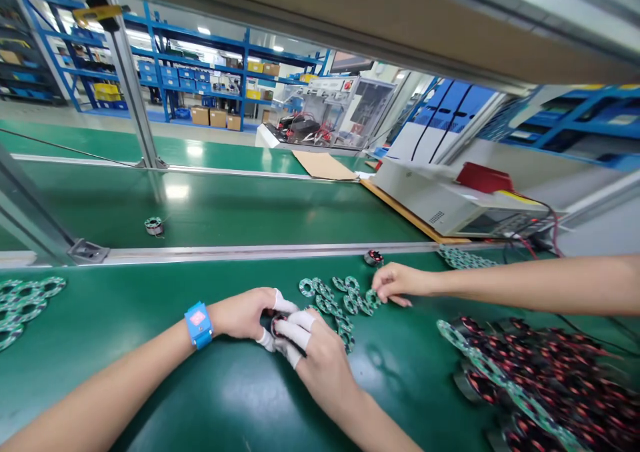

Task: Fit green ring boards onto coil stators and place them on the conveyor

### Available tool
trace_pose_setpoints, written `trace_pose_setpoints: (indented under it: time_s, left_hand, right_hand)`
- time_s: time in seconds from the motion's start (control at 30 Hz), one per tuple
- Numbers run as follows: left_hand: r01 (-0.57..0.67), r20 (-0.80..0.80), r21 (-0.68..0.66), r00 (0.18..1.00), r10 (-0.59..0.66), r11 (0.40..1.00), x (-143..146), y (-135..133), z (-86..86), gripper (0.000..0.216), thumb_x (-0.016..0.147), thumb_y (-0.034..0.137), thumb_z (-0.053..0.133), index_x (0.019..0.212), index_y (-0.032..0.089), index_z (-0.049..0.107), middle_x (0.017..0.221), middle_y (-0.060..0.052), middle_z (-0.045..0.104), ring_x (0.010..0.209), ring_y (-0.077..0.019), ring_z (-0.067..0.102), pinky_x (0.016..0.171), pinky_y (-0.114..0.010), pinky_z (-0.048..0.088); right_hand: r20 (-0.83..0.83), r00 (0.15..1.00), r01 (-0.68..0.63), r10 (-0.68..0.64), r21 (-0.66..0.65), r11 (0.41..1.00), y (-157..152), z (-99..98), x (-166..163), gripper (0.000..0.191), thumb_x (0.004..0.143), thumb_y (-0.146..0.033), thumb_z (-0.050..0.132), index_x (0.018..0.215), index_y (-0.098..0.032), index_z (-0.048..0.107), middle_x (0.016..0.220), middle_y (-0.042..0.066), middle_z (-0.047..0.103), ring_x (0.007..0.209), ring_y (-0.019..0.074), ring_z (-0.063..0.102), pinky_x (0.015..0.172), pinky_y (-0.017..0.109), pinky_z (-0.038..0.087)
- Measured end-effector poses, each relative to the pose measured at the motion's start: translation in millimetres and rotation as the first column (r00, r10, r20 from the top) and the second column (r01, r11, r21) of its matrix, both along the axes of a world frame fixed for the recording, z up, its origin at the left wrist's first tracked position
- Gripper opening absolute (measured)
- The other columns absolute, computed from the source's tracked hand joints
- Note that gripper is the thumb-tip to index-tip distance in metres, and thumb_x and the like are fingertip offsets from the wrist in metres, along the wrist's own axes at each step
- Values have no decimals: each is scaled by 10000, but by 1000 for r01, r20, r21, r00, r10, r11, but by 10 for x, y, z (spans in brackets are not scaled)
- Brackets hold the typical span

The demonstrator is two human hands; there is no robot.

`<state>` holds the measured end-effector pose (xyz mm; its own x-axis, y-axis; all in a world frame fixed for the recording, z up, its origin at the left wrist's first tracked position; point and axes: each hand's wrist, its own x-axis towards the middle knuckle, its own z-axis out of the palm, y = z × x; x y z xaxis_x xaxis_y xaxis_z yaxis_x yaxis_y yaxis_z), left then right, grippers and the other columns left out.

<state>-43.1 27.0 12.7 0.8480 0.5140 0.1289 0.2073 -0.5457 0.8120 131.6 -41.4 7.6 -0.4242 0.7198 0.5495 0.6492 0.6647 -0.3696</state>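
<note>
My left hand [244, 313], with white finger cots and a blue wrist strap [199, 325], is closed round a small motor stator [277, 325]. From the other side my right hand [323, 353], also in white finger cots, pinches the same stator. The fingers cover most of it; only a dark, reddish part of its windings shows. Just beyond my right hand lie several green ring-shaped circuit boards [325, 292], loosely scattered on the green table [220, 399].
A co-worker's hand [395, 282] reaches in from the right and touches a ring board. Many wound stators [545, 372] crowd the right side, with a strip of ring boards [500, 375] on them. Joined boards [25, 302] lie left. A metal rail [240, 254] crosses behind.
</note>
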Motion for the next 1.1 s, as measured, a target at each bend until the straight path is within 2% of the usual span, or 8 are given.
trace_pose_setpoints:
  time_s: [0.13, 0.37, 0.5, 0.6, 0.67, 0.8, 0.93, 1.1]
  left_hand:
    - [-16, -31, 52, 999, 17, 999, -9, 15, -19, 273, 669, 174, 721, 938, 171, 675, 800, -2, 547, 761, -145, 515, 678, -213, 402]
    - [-54, -73, 134, 995, 64, 990, -10, -27, 21, 149, 670, 109, 683, 799, 170, 641, 715, 21, 504, 714, -127, 484, 619, -192, 356]
    - [-118, -90, 145, 987, 132, 982, 25, -48, -19, 145, 655, 125, 689, 773, 174, 622, 730, 22, 496, 710, -126, 483, 605, -194, 345]
    - [-161, -92, 136, 980, 174, 977, 40, -44, -40, 171, 636, 156, 710, 779, 175, 618, 755, 19, 501, 717, -132, 488, 618, -201, 361]
    - [-167, -114, 120, 977, 180, 979, 19, -29, -20, 211, 614, 180, 727, 795, 175, 620, 774, 14, 511, 724, -142, 492, 631, -213, 379]
    - [-225, -135, -24, 966, 219, 974, -60, 26, 104, 477, 584, 96, 679, 1047, 158, 581, 950, -36, 565, 800, -169, 529, 691, -238, 427]
    - [-473, -32, -117, 881, 473, 873, -30, 47, 225, 208, 758, 194, 533, 940, 128, 609, 890, -51, 613, 779, -164, 555, 708, -252, 433]
    - [-534, 46, -95, 841, 539, 840, 116, -12, 212, 260, 813, 305, 451, 643, 141, 561, 667, -3, 570, 642, -137, 510, 584, -236, 374]
  right_hand:
    - [-3, 997, -78, 79, 91, 993, -1, -17, 55, 226, 867, -89, 456, 875, -187, 660, 715, 49, 646, 651, 161, 546, 562, 259, 451]
    - [447, 844, -361, 296, 64, 930, -104, -2, -25, 286, 870, -89, 369, 725, -156, 607, 682, 66, 621, 626, 185, 519, 521, 292, 410]
    - [370, 860, -381, 353, 2, 925, -46, 63, 47, 227, 835, -128, 408, 870, -162, 629, 690, 51, 638, 609, 177, 553, 522, 273, 443]
    - [187, 979, -82, 84, -15, 997, 252, 133, 190, 354, 820, -77, 383, 1088, -159, 601, 855, 76, 684, 777, 169, 624, 699, 270, 499]
    - [269, 939, 247, -213, -97, 964, 512, 186, 267, 422, 761, -26, 410, 1119, -134, 606, 1064, 140, 651, 1004, 224, 587, 864, 356, 464]
    - [427, 869, 354, -250, -185, 917, 807, 276, 331, 317, 645, -15, 528, 874, -129, 715, 1155, 173, 616, 1170, 322, 473, 980, 456, 364]
    - [210, 947, 306, -244, -350, 885, 692, 280, 295, 272, 746, -161, 527, 961, -169, 693, 940, 97, 700, 877, 237, 626, 794, 373, 496]
    - [-244, 947, 25, -210, -594, 804, 473, 231, 106, 332, 742, -252, 547, 1043, -152, 646, 785, 49, 675, 596, 155, 600, 569, 286, 518]
